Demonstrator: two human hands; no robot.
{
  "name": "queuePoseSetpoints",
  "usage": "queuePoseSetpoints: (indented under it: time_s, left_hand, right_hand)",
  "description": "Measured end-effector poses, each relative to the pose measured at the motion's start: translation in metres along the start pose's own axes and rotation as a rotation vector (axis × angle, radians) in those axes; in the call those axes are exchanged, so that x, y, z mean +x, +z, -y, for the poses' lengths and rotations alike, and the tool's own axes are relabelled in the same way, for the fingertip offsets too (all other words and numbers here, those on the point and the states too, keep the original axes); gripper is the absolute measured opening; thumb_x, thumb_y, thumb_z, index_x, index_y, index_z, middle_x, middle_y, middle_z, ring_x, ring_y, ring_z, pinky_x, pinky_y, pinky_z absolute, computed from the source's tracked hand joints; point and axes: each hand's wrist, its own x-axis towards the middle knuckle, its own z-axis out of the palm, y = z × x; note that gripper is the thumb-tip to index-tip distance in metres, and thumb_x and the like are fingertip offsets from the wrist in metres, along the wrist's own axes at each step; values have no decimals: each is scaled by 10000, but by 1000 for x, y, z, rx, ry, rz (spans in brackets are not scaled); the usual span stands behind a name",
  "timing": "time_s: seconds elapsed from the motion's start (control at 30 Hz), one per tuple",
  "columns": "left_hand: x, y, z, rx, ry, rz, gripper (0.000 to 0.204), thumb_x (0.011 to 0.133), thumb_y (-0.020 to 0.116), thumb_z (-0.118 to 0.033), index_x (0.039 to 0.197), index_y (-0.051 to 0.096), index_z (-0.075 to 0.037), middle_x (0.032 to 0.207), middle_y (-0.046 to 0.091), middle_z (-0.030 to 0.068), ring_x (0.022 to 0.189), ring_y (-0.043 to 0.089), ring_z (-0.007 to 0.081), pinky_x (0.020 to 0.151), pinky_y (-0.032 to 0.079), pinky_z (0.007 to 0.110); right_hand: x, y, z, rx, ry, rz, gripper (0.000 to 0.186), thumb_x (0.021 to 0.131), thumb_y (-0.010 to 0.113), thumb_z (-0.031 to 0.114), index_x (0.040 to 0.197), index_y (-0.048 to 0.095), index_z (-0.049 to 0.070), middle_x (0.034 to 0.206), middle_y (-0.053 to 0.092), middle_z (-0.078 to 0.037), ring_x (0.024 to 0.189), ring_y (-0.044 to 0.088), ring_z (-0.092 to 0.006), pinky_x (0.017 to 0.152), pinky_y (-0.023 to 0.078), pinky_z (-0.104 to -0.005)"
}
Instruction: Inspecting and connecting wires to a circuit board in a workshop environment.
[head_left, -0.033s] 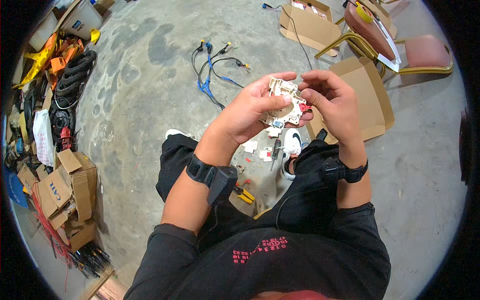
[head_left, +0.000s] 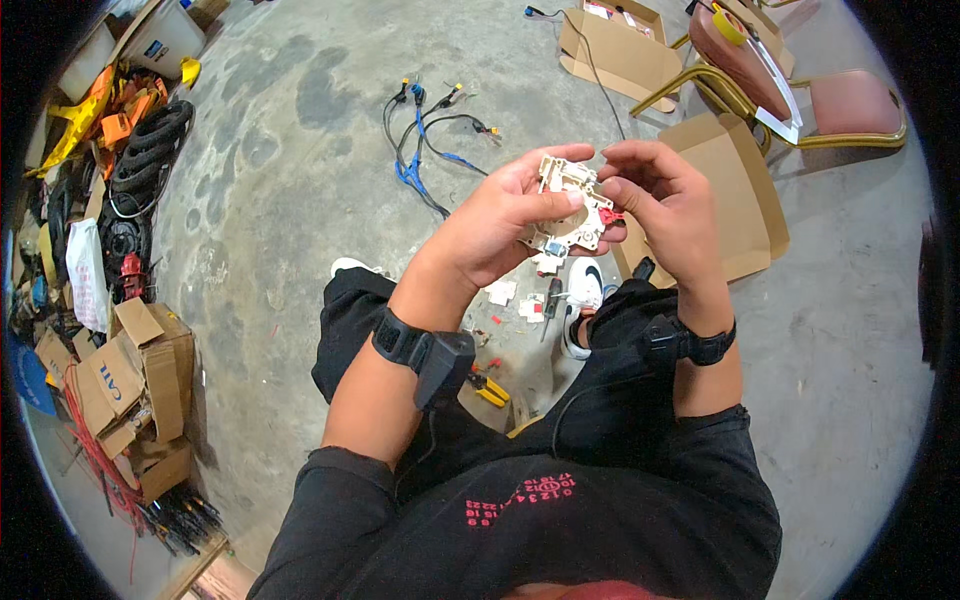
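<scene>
My left hand [head_left: 490, 225] grips a cream-white plastic housing [head_left: 583, 232] with a round opening, its thumb lying across the front. A small red part [head_left: 609, 215] sits at the housing's right side, and a blue-grey piece shows low on it. At the upper right edge, my right hand [head_left: 665, 205] is curled with thumb and fingertips close together. Whatever is between those fingertips is hidden. Below, on the floor between my feet, lie white plastic pieces [head_left: 501, 292], a dark-handled screwdriver [head_left: 552, 299] and yellow-handled pliers [head_left: 489, 391].
A blue-and-black cable harness [head_left: 408, 172] lies ahead on the concrete floor. An open cardboard box [head_left: 735, 190] stands at the right, near brown chairs [head_left: 855, 108]. Along the left are torn cartons [head_left: 150, 375], black corrugated hose [head_left: 150, 155] and orange parts [head_left: 118, 125].
</scene>
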Motion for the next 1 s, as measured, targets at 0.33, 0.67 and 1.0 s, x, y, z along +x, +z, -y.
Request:
queuePoseSetpoints:
  time_s: [0.33, 0.67, 1.0]
  left_hand:
    - [5, -2, -6, 42, 7, -12, 605, 912, 609, -61, 1446, 328, -6, 1222, 594, 201, 1039, 668, 370, 890, 573, 455]
    - [7, -8, -3, 83, 34, -6, 572, 916, 603, -55, 1427, 349, -9, 1219, 595, 203, 1044, 666, 367, 898, 571, 445]
    - [5, -4, -7, 71, 23, 12, 560, 901, 633, -82, 1397, 384, -5, 1219, 597, 192, 1047, 666, 363, 898, 574, 447]
  right_hand:
    - [7, 2, 3, -75, -1, -30, 214, 868, 716, 67, 1058, 662, -15, 918, 688, -50, 849, 638, -109, 768, 518, -254]
    - [8, 3, 3, -95, 12, -20, 217, 863, 725, 75, 1051, 666, -15, 919, 689, -53, 843, 636, -108, 766, 519, -254]
    - [9, 1, 4, -22, 47, 0, 240, 856, 727, 64, 1074, 662, -11, 928, 682, -50, 843, 633, -106, 761, 521, -248]
